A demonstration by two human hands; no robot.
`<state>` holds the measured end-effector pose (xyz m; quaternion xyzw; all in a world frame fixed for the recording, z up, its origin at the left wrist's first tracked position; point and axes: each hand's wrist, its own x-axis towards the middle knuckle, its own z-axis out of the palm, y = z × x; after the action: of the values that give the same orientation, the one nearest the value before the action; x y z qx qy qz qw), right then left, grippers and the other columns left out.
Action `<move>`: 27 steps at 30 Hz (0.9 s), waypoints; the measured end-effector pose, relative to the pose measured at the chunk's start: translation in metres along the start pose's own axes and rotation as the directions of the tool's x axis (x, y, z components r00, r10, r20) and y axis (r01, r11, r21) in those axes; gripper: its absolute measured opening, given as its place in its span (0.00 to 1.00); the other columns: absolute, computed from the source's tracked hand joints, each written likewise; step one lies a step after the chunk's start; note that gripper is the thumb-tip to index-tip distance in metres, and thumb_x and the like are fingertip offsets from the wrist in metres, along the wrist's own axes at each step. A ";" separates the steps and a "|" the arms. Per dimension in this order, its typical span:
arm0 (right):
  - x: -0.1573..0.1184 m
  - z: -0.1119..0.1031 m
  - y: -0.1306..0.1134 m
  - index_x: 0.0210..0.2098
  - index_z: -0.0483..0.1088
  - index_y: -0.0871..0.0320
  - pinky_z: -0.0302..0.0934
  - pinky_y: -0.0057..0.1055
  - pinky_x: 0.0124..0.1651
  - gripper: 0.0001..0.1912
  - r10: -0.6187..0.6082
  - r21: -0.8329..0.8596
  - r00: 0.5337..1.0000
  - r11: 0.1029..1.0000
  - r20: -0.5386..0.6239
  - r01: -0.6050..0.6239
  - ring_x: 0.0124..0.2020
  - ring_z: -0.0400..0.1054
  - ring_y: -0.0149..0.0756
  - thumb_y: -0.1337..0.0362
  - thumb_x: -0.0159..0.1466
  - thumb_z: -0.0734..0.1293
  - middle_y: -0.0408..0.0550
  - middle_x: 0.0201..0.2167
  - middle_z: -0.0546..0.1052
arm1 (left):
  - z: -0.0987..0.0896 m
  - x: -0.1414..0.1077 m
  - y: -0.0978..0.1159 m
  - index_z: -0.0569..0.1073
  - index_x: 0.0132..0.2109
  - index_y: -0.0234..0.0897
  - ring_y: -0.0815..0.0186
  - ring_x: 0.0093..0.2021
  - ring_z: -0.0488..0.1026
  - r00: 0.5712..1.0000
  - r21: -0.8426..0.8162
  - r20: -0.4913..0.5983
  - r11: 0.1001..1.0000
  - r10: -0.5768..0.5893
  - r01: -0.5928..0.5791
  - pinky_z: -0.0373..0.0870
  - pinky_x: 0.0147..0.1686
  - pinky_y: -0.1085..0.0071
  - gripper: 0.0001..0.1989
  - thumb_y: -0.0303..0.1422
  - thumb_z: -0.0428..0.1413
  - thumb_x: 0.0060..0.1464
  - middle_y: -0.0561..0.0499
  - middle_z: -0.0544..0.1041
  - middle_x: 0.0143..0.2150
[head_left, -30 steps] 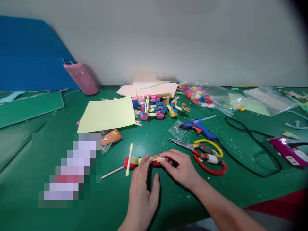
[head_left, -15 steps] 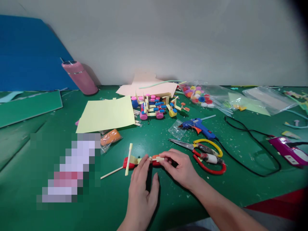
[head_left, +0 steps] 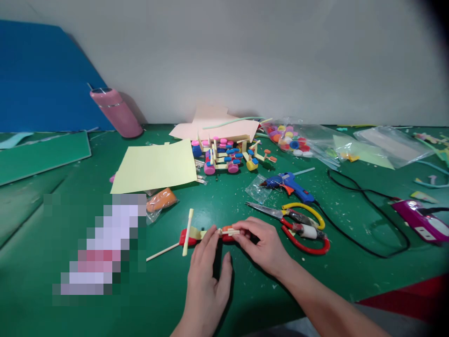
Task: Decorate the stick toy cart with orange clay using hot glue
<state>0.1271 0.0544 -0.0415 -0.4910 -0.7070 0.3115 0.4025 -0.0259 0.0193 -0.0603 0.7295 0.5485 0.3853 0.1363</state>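
Observation:
A small craft model (head_left: 187, 237) with red wheels and a pale yellow cross strip lies on the green table in front of me. My left hand (head_left: 210, 271) rests its outstretched fingertips on the model's middle, the thumb held apart. My right hand (head_left: 259, 241) pinches short pale wooden sticks (head_left: 231, 231) between thumb and fingertips at the model's right end, over a red and orange part. Fingers hide the model's centre. A thin loose stick (head_left: 163, 252) lies at its left, its tip by the red wheel; whether they are joined I cannot tell.
Scissors (head_left: 294, 220) and a blue glue gun (head_left: 289, 185) lie to the right, its black cord running to a purple power strip (head_left: 421, 220). Behind are finished-looking toy models (head_left: 224, 159), a yellow sheet (head_left: 156, 166), a bag of coloured caps (head_left: 289, 140) and a pink tumbler (head_left: 117, 114).

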 end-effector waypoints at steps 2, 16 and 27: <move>0.000 0.000 0.000 0.38 0.71 0.58 0.60 0.26 0.31 0.08 -0.002 -0.001 1.000 1.000 -0.001 0.002 0.28 0.65 0.30 0.65 0.60 0.63 0.45 0.26 0.71 | 0.000 0.000 0.000 0.62 0.53 0.35 0.57 0.53 0.66 1.000 0.002 0.003 1.000 -0.006 0.006 0.67 0.48 0.56 0.20 0.27 0.52 0.52 0.37 0.69 0.52; 0.000 0.000 -0.001 0.38 0.71 0.57 0.60 0.26 0.31 0.08 -0.009 -0.001 1.000 1.000 -0.004 0.009 0.28 0.65 0.31 0.64 0.60 0.63 0.45 0.26 0.71 | 0.000 0.000 0.000 0.62 0.53 0.36 0.56 0.52 0.67 1.000 0.001 0.005 1.000 -0.020 0.020 0.68 0.48 0.56 0.20 0.28 0.51 0.52 0.38 0.70 0.52; -0.001 0.001 0.000 0.38 0.71 0.58 0.60 0.25 0.31 0.08 0.001 -0.013 1.000 1.000 0.007 -0.001 0.28 0.64 0.30 0.66 0.60 0.63 0.44 0.26 0.71 | -0.001 0.000 0.002 0.62 0.53 0.35 0.56 0.52 0.67 1.000 0.014 0.012 1.000 -0.020 0.019 0.68 0.48 0.56 0.20 0.28 0.51 0.52 0.37 0.69 0.52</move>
<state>0.1267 0.0537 -0.0417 -0.4929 -0.7103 0.3087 0.3966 -0.0256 0.0187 -0.0580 0.7274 0.5573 0.3758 0.1384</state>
